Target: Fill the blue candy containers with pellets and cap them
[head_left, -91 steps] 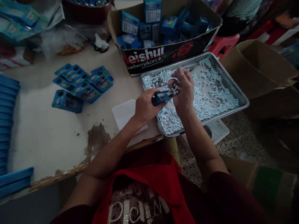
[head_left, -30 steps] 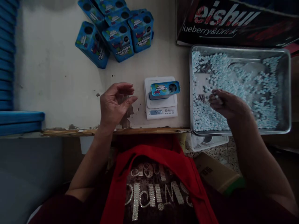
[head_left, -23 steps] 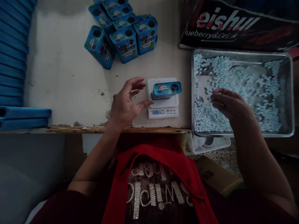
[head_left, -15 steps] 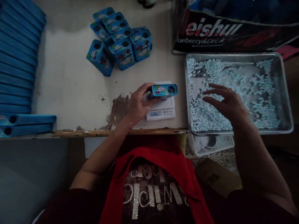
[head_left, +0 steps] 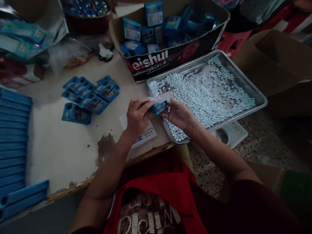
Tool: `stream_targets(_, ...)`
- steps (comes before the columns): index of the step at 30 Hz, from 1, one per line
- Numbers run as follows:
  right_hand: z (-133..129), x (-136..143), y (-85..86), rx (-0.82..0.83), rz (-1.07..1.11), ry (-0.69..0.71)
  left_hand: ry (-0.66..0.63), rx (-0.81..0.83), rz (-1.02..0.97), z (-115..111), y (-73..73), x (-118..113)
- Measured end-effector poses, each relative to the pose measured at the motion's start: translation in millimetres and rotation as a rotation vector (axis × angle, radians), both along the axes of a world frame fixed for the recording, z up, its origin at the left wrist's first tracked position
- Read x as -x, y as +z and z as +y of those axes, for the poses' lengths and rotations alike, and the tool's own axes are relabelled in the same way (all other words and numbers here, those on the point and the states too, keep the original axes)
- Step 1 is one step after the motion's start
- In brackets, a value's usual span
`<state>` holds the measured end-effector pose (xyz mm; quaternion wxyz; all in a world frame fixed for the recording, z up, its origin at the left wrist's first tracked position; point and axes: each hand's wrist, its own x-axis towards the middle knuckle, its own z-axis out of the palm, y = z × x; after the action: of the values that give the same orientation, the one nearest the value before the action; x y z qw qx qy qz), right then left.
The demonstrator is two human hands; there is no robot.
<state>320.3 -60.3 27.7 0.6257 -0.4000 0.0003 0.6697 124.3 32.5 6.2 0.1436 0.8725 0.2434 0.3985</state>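
Observation:
My left hand [head_left: 138, 117] is closed around a small blue candy box [head_left: 158, 106], which lies tipped on its side above the table with its top end toward the right. My right hand [head_left: 179, 114] is palm up and cupped at that end, fingers apart. A white candy or two shows by its fingertips; whether they rest on the hand is unclear. Under the right hand is a metal tray [head_left: 258, 101] of loose pale blue and white candies [head_left: 202, 100]. Partly hidden behind my left hand, a white digital scale [head_left: 146, 136] sits near the table edge.
Several upright blue boxes [head_left: 94, 102] stand together at left of centre. Flat blue cartons [head_left: 14, 130] are stacked along the left side. A black cardboard box [head_left: 156, 65] holding more blue boxes stands behind the tray. A bowl of wrapped sweets [head_left: 87, 19] sits at the back.
My left hand has lifted the candy box off the scale and tipped it rightward. My right hand has come from over the tray to the box's end. The view has turned right.

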Motion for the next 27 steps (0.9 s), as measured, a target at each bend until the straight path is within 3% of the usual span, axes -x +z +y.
stream_targets(4,-5,-11,-0.9,0.043,0.052,0.027,0.072,0.116,-0.086,-5,-13.5,5)
stream_targets(8,-5,-15,0.0,0.021,0.05,0.071,0.138,0.181,-0.155,-6,-10.3,15)
stream_targets(14,0,-3,3.6,0.025,0.024,0.042,0.022,-0.085,-0.026,-2,8.7,14)
stream_targets(17,-1,0,4.7,-0.019,0.026,-0.005,-0.014,-0.11,-0.028,-1,6.3,9)
stream_targets(23,-8,-2,5.2,-0.06,0.007,-0.002,0.076,0.07,-0.153,-3,-12.3,7)
stream_targets(27,-9,-5,7.0,-0.053,-0.024,0.022,0.153,0.326,-0.293,-7,-17.0,20)
